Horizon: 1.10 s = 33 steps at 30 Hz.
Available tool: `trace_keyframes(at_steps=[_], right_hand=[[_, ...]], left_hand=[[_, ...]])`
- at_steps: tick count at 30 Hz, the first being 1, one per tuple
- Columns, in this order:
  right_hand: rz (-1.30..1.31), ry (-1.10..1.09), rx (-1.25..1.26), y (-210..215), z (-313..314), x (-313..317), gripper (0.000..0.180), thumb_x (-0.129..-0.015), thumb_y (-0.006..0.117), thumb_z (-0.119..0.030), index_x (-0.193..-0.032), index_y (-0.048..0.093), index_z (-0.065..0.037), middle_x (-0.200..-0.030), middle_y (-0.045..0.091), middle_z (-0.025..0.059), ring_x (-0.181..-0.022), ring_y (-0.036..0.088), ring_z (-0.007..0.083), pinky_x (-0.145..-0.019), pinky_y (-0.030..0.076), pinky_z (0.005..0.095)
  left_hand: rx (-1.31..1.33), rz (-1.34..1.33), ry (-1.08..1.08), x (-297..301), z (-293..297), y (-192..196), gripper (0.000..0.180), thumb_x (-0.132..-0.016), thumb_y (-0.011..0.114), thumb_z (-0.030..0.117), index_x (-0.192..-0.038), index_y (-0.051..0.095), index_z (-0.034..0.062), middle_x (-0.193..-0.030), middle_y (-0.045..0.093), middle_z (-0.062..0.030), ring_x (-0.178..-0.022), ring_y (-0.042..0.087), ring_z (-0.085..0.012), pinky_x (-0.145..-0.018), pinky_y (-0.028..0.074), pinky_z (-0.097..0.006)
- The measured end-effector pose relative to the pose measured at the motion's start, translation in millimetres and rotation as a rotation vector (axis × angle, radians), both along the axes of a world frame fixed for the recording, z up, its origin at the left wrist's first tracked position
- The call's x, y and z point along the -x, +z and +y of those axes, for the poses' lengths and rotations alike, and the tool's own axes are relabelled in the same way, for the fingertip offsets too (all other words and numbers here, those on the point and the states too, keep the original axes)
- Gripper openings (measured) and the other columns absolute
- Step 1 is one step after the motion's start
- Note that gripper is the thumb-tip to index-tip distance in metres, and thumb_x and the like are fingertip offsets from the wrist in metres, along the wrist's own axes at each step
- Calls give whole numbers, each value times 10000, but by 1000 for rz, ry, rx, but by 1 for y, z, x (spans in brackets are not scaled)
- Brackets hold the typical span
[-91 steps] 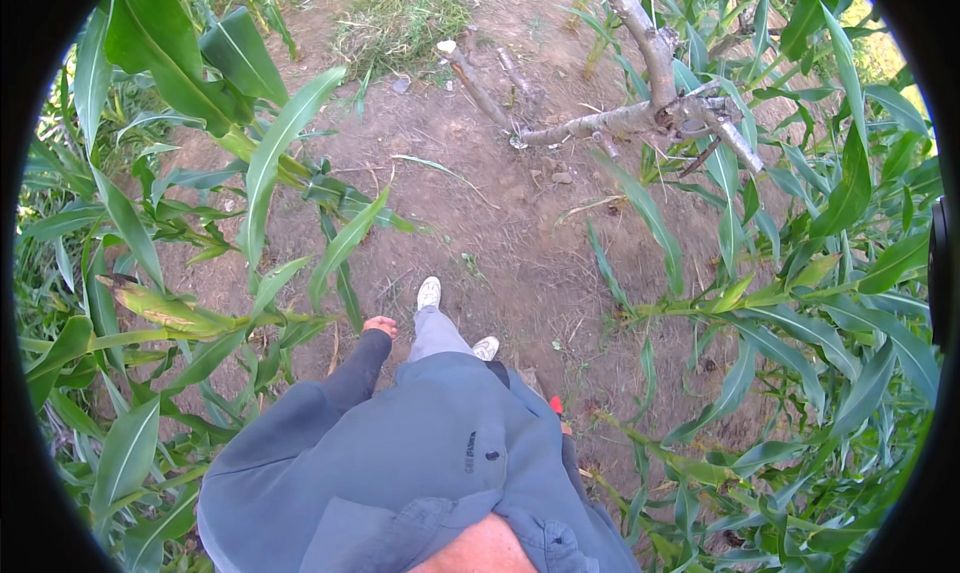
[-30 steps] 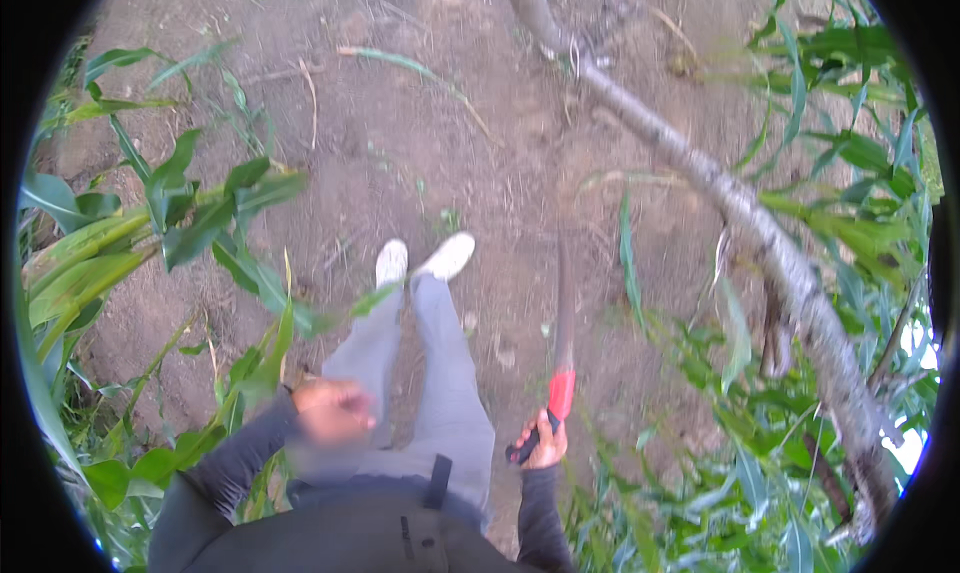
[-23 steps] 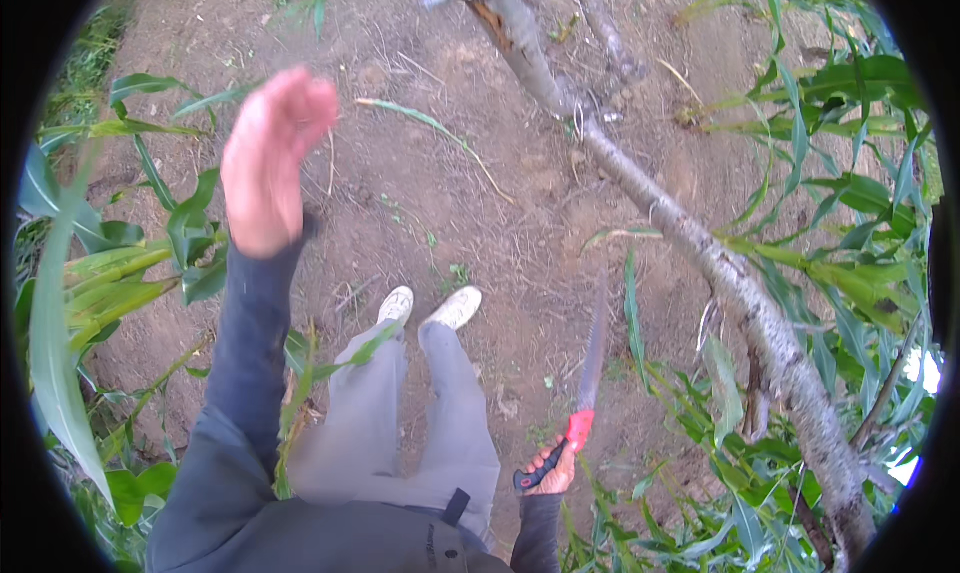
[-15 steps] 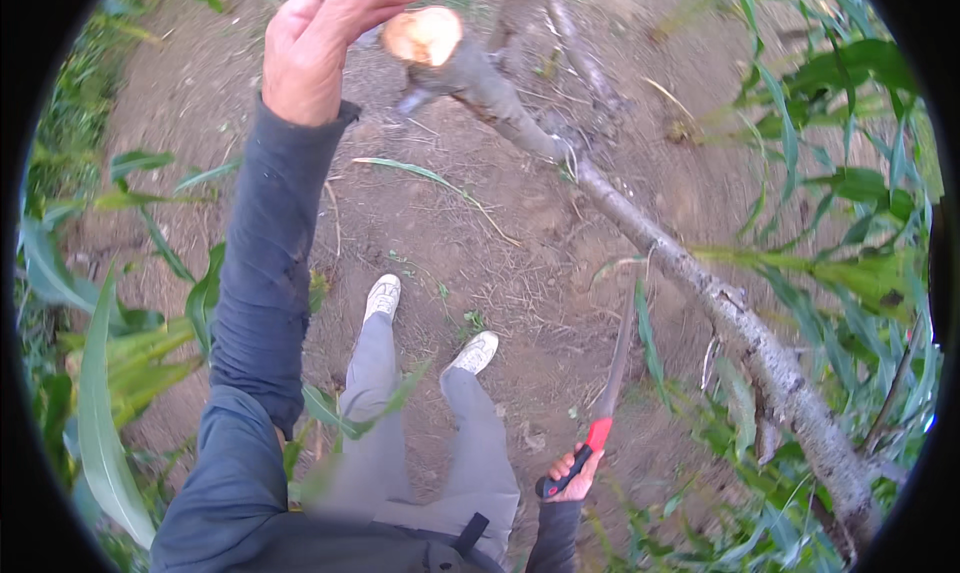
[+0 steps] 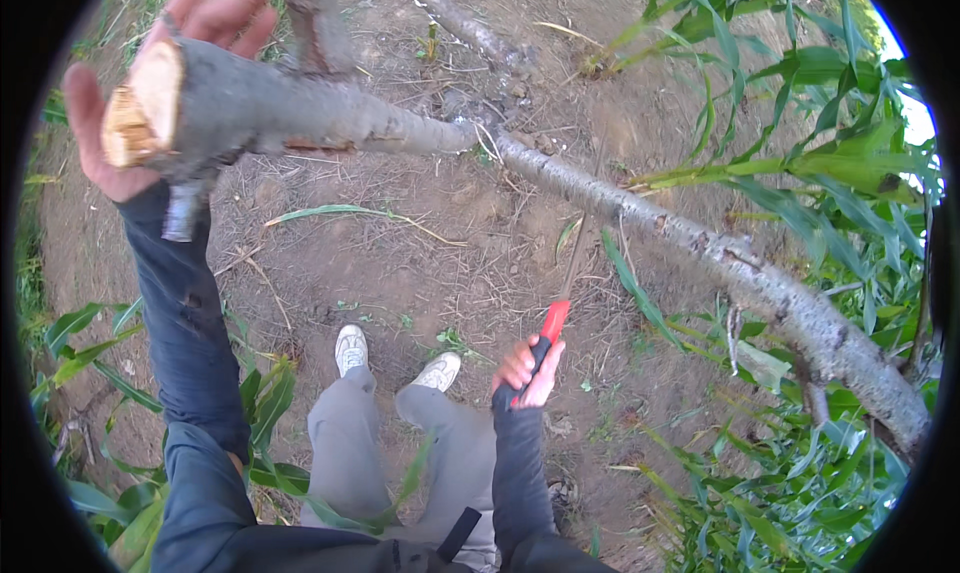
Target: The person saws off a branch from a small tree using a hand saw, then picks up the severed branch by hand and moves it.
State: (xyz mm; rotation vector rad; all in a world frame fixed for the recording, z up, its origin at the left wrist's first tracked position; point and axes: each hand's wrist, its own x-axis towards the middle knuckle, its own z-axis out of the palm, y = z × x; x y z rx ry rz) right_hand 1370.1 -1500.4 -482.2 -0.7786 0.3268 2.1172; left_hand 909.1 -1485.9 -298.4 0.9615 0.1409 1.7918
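Observation:
A thick grey tree branch [image 5: 300, 111] stretches from the upper left to the lower right, with a pale sawn face at its upper-left end. My left hand [image 5: 112, 163] is behind that cut end, thumb and fingers spread apart. The wood hides its palm, so I cannot tell whether it touches the branch. My right hand [image 5: 528, 369] is wrapped round the black and red handle of a pruning saw [image 5: 555, 319]. The thin blade points up and away, and its far part lies in line with the middle of the branch.
Green corn plants [image 5: 840, 173] crowd the right side, and more leaves [image 5: 270, 403] grow at the lower left. Another thin branch [image 5: 465, 23] lies on the bare soil farther off. My white shoes [image 5: 438, 371] stand on the dirt below the branch.
My left hand has moved left and its fingers have spread behind the cut end. The branch's cut end shows farther left and nearer. My right hand has lifted the saw up toward the branch.

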Motion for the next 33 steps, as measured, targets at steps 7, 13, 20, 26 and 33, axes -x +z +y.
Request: trace_keyframes(at_steps=[7,13,20,26,33], right_hand=[[51,27,-167,-48,40,22,423,-922,458,-544,-920,516,-126,-624,425,-13,-441,392,85,-375,333,240],[63,20,-312,-87,50,24,390,-930,465,-516,-964,518,-131,-664,454,-2,-481,422,102,-422,381,265],[60,22,-484,-117,65,27,390,-940,467,-486,-975,533,-104,-680,443,9,-523,433,118,-462,399,273],[194,5,-518,-138,72,26,359,-938,489,-463,-989,520,-110,-694,469,15,-573,459,127,-506,440,281],[178,-1,-504,-101,63,28,354,-934,499,-463,-961,524,-111,-678,440,-10,-508,413,94,-433,387,236]], left_hand=[[-309,42,-73,2,20,-28,1164,-645,703,590,-1405,152,-98,-1254,454,-199,-1208,425,-352,-1132,215,-474],[-362,78,-27,-13,14,-31,1131,-609,792,525,-1363,226,-99,-1245,426,-180,-1207,407,-347,-1150,164,-491],[-428,17,2,-13,18,-35,920,-687,786,404,-1295,306,-94,-1220,427,-193,-1168,430,-337,-1135,189,-476],[-389,55,17,-12,28,-40,776,-797,671,426,-1281,362,-96,-1182,469,-213,-1144,459,-337,-1145,167,-512],[-442,41,-198,-28,28,-36,736,-895,537,429,-1320,330,-134,-1316,423,-319,-1348,239,-435,-1123,209,-539]])
